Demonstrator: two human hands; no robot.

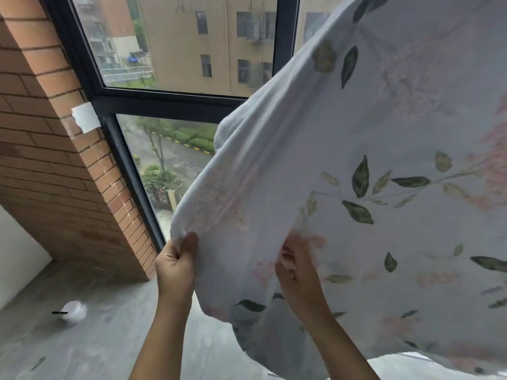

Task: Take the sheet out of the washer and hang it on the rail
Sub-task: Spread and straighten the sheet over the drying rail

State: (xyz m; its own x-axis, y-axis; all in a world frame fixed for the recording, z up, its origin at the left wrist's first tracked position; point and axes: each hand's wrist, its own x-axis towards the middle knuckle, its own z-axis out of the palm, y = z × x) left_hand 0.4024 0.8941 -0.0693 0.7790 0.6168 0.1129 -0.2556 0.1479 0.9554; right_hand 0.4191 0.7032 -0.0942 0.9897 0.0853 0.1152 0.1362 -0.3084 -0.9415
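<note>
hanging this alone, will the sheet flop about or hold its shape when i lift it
Probably floppy: the sheet drapes in folds around the left hand and right hand. Likely bulky and awkward, since it fills much of the view.

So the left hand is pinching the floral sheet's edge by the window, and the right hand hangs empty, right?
Not quite. The left hand does pinch the edge of the floral sheet by the window, but the right hand is not empty: the head view shows it gripping a fold of the sheet too.
</note>
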